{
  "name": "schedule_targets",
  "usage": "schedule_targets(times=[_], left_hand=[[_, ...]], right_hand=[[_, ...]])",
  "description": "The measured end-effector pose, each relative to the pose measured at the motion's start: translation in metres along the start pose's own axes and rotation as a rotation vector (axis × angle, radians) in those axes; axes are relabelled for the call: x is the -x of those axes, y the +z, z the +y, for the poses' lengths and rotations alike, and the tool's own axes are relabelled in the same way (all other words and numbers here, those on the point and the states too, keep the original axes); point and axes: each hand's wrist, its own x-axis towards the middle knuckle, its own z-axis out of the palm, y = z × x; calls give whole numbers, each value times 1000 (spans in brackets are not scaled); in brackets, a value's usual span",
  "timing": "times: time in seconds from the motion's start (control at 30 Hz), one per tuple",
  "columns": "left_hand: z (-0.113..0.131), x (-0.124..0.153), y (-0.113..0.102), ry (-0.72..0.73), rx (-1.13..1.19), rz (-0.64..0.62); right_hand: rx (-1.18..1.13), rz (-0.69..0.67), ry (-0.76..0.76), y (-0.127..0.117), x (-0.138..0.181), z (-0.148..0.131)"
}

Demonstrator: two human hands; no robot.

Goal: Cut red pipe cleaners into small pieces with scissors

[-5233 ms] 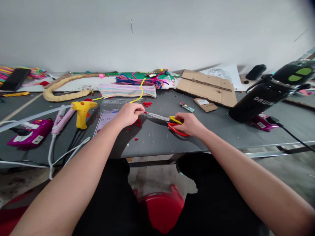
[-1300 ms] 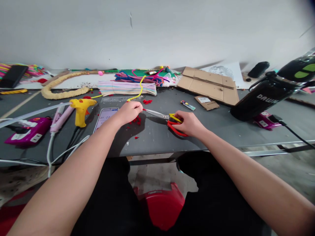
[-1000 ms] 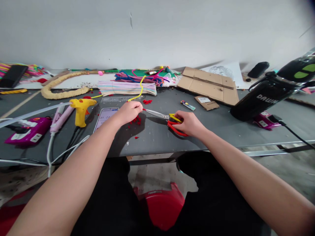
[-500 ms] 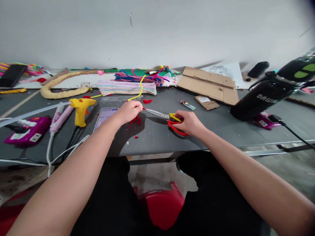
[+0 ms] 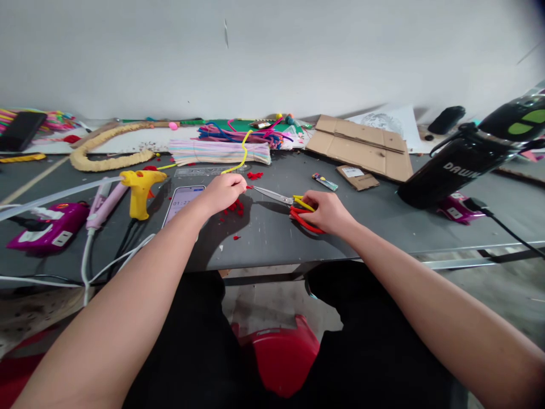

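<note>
My left hand (image 5: 225, 192) is closed in a pinch over the table. A bent yellow pipe cleaner (image 5: 244, 150) sticks up from behind its fingers, and a small red tip (image 5: 249, 187) shows at the fingertips. To the right, my right hand (image 5: 327, 211) is wrapped round the handles of a pair of scissors (image 5: 272, 195) with red and yellow grips. Their blades look nearly together and point left, ending just short of the red tip. Small red scraps (image 5: 235, 208) lie under and beside my left hand, with another red cluster (image 5: 255, 176) just beyond it.
A phone (image 5: 183, 201) and a yellow glue gun (image 5: 143, 190) lie left, near a purple power strip (image 5: 57, 227). Pastel pipe cleaners (image 5: 213, 152) lie behind my hands. Cardboard (image 5: 361, 149) is at the back right, before a black bottle (image 5: 451, 165).
The scissor tips have drawn slightly to the right, leaving a small gap from the red tip. Both hands stay almost where they were.
</note>
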Motion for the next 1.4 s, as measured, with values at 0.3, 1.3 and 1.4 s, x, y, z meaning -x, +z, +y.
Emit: schedule_targets(times=[0.3, 1.3, 1.4], left_hand=[[-6, -1, 1, 94, -33, 82], [-4, -1, 3, 49, 48, 104], [-4, -1, 4, 46, 46, 103]], right_hand=[[-17, -5, 16, -2, 3, -3], [-7, -28, 8, -3, 3, -5], [-3, -32, 4, -3, 3, -5]])
